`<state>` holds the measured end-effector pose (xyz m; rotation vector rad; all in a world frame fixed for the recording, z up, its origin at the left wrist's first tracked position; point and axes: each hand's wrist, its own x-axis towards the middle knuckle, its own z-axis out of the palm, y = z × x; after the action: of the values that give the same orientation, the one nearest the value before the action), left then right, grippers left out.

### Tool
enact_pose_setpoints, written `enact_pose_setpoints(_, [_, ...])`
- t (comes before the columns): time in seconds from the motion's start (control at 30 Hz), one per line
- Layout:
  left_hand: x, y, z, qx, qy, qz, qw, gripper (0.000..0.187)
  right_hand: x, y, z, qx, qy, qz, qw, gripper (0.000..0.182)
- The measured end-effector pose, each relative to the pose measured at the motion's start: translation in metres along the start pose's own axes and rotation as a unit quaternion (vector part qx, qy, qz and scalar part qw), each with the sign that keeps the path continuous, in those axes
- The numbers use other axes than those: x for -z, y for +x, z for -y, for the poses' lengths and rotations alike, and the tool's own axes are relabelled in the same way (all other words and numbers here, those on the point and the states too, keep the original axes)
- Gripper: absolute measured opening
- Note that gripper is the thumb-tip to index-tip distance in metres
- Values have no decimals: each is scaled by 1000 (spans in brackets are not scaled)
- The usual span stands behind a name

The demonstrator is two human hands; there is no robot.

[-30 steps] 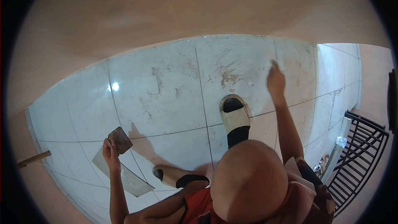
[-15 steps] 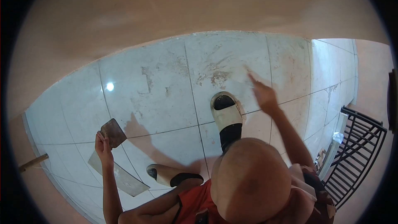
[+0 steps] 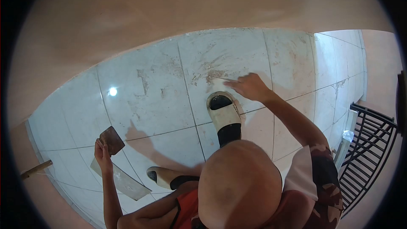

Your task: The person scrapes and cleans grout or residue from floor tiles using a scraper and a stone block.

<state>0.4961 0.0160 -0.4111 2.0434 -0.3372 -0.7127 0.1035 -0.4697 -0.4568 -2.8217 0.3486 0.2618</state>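
Note:
My right hand (image 3: 250,88) is closed around a thin, narrow tool (image 3: 224,78) seen nearly edge-on, its exact kind unclear. The tool's far end points left at a patch of brown crumbly residue (image 3: 215,74) on the white floor tiles (image 3: 161,110). At the left, my left hand (image 3: 103,154) pinches a square, dark brown flat plate (image 3: 112,140) by its edge, raised over the floor. Beneath that hand lies a long pale grey strip (image 3: 127,185). My foot in a cream slide sandal (image 3: 225,115) stands just below the residue.
A peach wall (image 3: 190,4) runs along the floor's far side. More brown smears (image 3: 144,82) mark the tiles. A black metal rack (image 3: 369,148) stands at the right, and a wooden stick (image 3: 37,169) juts in at the left. My bent knee (image 3: 239,182) fills the lower middle.
My right hand has swung left and slightly up, bringing the thin tool's end to the residue. My left hand keeps its hold on the brown plate, a little lower in view.

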Motion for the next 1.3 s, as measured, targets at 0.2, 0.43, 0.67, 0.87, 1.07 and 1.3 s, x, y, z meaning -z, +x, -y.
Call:
enact_pose_setpoints(0.2, [27,-9,17,-2,-47,-3,999,16,34,-22,-36,-14,-104,80,991,35])
enact_pose_setpoints(0.43, [14,-30,16,52,-29,-12,998,17,28,-64,-49,-50,-121,73,989,34])
enact_pose_setpoints(0.67, [5,-13,11,-4,-28,-2,1000,22,46,-65,-43,-98,-115,144,978,28])
enact_pose_setpoints(0.87, [-5,-19,8,2,-23,22,999,21,44,-50,-34,-94,-99,135,981,29])
enact_pose_setpoints(1.07, [-8,-19,4,7,-4,9,1000,15,40,-38,-27,-99,-115,125,981,30])
enact_pose_setpoints(1.3, [-10,-22,3,75,-28,21,997,14,44,-37,-23,-94,-106,151,978,31])
